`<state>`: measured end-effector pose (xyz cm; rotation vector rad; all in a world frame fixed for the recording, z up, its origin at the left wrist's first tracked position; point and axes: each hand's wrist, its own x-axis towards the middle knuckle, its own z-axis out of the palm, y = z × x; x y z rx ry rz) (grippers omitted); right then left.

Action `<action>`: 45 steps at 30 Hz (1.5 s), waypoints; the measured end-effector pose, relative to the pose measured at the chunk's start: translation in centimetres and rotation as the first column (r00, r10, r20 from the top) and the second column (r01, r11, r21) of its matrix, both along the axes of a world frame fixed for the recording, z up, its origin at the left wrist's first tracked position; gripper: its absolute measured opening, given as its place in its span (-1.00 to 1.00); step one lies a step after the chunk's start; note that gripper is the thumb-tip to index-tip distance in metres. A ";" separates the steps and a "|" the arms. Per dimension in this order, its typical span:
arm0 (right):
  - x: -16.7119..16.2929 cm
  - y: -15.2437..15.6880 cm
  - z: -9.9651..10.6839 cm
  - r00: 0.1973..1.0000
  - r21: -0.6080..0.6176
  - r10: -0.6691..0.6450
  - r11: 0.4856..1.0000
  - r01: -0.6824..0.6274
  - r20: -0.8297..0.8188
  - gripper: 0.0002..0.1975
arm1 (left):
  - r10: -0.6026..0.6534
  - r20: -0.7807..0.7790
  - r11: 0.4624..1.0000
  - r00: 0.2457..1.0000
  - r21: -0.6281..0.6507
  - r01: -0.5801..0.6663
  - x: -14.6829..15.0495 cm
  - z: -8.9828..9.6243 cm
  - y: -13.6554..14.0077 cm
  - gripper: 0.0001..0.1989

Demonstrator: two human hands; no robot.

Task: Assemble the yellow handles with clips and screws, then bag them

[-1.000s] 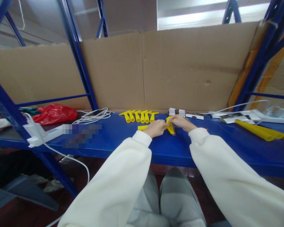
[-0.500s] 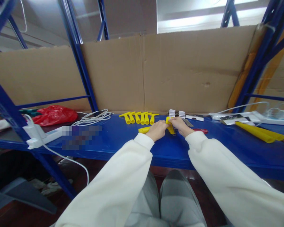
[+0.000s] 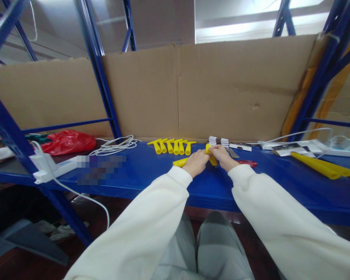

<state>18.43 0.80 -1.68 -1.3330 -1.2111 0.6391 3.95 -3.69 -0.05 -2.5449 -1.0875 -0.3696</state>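
Observation:
My left hand is wrapped around the handle of a yellow T-shaped scraper. The handle's end sticks out to the left of that hand, and the crosswise head lies between my two hands. At the upper end of the head, the fingers of my right hand are closed in a pinch, partly hiding it. Just behind my right hand stands a small stack of white packets with dark bands. A flat grey blade-like piece and a red-handled tool lie to its right.
Several yellow T-shaped scrapers stand in a row at the back of the blue shelf. Long yellow handles lie at right. Coiled white cable, a red plastic bag and a power strip are at left. Cardboard walls the back.
My left hand has shifted slightly right toward the scraper's head and covers more of it. My right hand stays at the head. The whole view has moved slightly.

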 end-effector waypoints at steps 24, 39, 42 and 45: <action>-0.6 -4.3 3.6 0.910 -0.204 0.311 0.906 -0.372 -0.275 -0.77 | -0.014 0.297 0.999 0.955 0.044 0.001 -1.1 0.0 2.3 -0.59; -0.4 -4.2 3.3 0.908 -0.196 0.308 0.908 -0.369 -0.284 -0.77 | -0.002 0.285 1.000 0.958 0.006 0.001 -1.2 0.2 1.9 -0.55; -0.5 -4.2 3.3 0.910 -0.203 0.306 0.908 -0.367 -0.278 -0.76 | 0.024 0.286 1.000 0.958 -0.007 -0.023 -1.2 0.2 1.7 -0.54; -0.5 -4.2 3.2 0.897 -0.200 0.350 0.891 -0.407 -0.269 -0.77 | 0.075 0.296 0.997 0.952 -0.025 -0.071 -1.0 0.2 1.5 -0.50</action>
